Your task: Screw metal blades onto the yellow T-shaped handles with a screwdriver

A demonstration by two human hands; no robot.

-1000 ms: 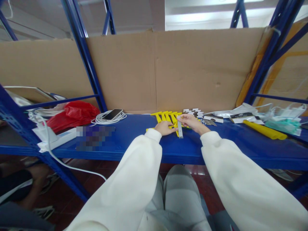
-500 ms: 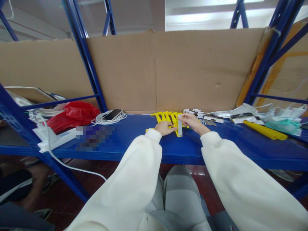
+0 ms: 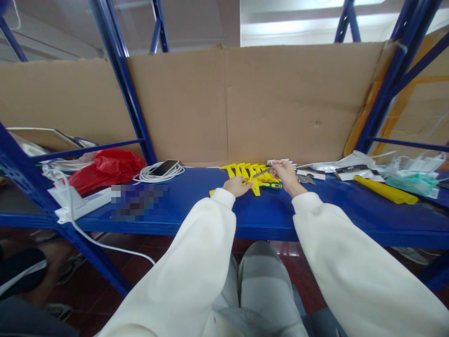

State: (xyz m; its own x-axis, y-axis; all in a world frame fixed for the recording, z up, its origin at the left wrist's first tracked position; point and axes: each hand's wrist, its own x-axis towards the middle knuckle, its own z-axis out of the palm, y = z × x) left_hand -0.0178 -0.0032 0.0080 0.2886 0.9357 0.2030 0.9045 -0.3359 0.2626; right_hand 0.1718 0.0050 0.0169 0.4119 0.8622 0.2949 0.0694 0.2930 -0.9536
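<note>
My left hand (image 3: 237, 186) is closed on a yellow plastic T-shaped scraper handle (image 3: 256, 189), low over the blue shelf. In my right hand (image 3: 286, 174), pinched between the fingers, is a flat grey metal blade (image 3: 262, 173). It is seen nearly edge-on and slants down left toward the head of the handle; whether they touch I cannot tell. Just behind lies a row of similar yellow handles (image 3: 230, 170). A green-and-yellow tool handle (image 3: 273, 186) rests below my right fingers, its other end hidden.
White-and-dark packets (image 3: 316, 174) and loose metal pieces (image 3: 306, 179) lie right of my hand, with a yellow roll (image 3: 386, 189) farther over. To the left are a phone (image 3: 166, 167) on coiled white cable (image 3: 142, 174) and a red bag (image 3: 112, 166). Cardboard (image 3: 280, 103) stands behind.
The blade has turned from upright with its broad face showing to a slanted, nearly edge-on position. My right hand has shifted slightly right and up, uncovering the green-and-yellow tool handle.
</note>
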